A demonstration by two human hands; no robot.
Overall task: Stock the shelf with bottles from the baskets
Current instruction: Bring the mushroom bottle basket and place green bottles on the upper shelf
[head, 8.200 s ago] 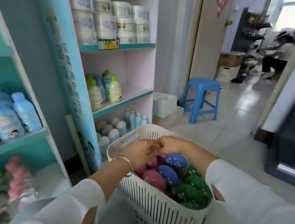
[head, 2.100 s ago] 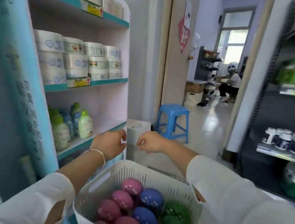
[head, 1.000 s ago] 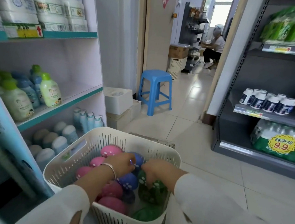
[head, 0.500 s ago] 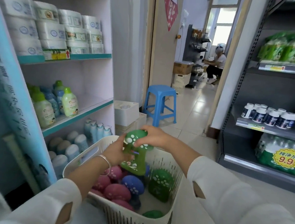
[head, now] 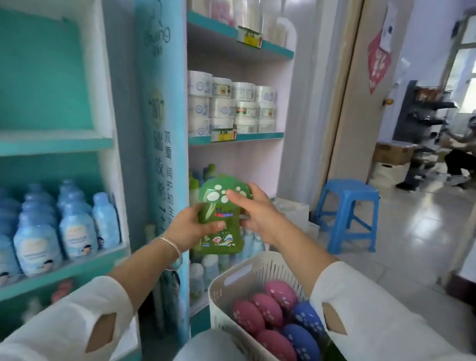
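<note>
Leftmost, a teal shelf [head: 43, 142] carries rows of pale blue bottles [head: 76, 230] on its lower level, with the level above them bare. Next to it stands a tall light blue panel [head: 162, 117] printed with characters, which divides that unit from a pink-backed shelf [head: 234, 136] stacked with white round tubs [head: 225, 108]. In front of this panel and the pink-backed unit, the left hand [head: 190, 228] is wrapped around the lower body of a green bottle [head: 220, 221] with a white-spotted, mushroom-shaped cap, fingers curled across its label. A silver bangle [head: 169, 246] sits on that wrist. The right hand [head: 254, 213] grips the same bottle from the other side, thumb on the cap and fingers behind its neck. The bottle is held upright in the air, above the near corner of a white slotted basket [head: 240, 280] and clear of it. Behind the bottle, smaller green and blue capped bottles on the middle level are partly hidden. Inside the basket lie pink caps [head: 266, 310] and blue caps [head: 304, 342] packed close together, the right sleeve covering its far side. Further right a blue plastic stool [head: 348, 211] stands on the tiled floor beside a doorway, and beyond it a crouching person [head: 472, 153] works near dark racks.
</note>
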